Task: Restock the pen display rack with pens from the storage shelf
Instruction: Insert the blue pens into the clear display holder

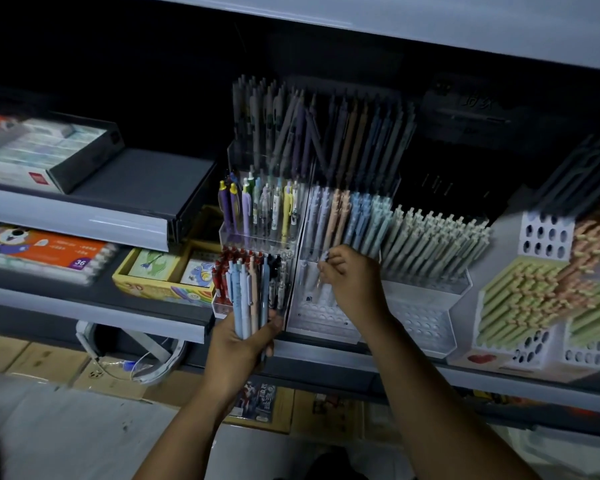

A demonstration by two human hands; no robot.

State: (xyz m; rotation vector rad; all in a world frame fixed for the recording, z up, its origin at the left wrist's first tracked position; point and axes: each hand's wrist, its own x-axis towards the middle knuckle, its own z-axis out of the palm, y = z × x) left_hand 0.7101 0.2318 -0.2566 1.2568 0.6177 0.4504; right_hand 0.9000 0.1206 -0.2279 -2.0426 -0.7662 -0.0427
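Note:
My left hand [239, 344] grips a bundle of pastel pens [248, 299], blue, white and pink, held upright in front of a clear rack. My right hand [350, 278] pinches a single pale pen [321, 270] over the lowest tier of the clear pen display rack [323, 323], whose perforated bottom shows many empty holes. The tiers above that one hold rows of pastel pens [347, 220]. To the left stands a second clear rack [257, 237] with mixed coloured pens.
A rack of green-white pens [430, 244] stands right of my hand, with white hole-pattern holders of pencils [534, 299] further right. A yellow box of cards [163, 275] and boxed goods [42, 150] sit on the left shelves. Cardboard cartons [49, 362] lie below.

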